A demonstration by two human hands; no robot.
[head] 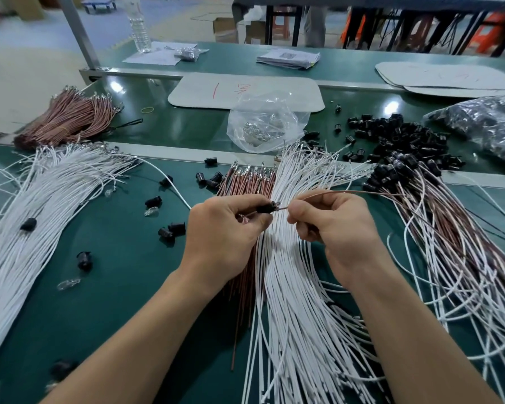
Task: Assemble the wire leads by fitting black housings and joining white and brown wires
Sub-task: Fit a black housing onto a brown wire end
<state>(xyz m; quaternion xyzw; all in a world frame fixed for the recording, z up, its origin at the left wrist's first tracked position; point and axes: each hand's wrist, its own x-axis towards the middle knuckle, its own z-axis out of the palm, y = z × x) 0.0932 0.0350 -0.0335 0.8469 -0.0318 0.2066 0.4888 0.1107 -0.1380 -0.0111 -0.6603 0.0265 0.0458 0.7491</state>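
Head view, and the action is dead centre. The left grip (228, 225) is pinched on a black housing (265, 207), thumb and fingers curled round it, with its end facing right. The right grip (333, 225) is pinched on a brown wire (347, 193) just behind its metal terminal (281, 207). That tip sits right at the housing's end, touching or just inside, I cannot tell which. The wire trails away right toward the finished leads (391, 173).

To do this well, I'd say line the terminal up straight with the housing's bore. Hold close to the tip so the thin wire doesn't buckle, then push until it seats.

Both grips hover above the white wires (289, 287) fanned across the table (123, 272). Loose brown wires (245, 182) lie just beyond the left grip, and the spare housings (397, 135) are well apart at far right.
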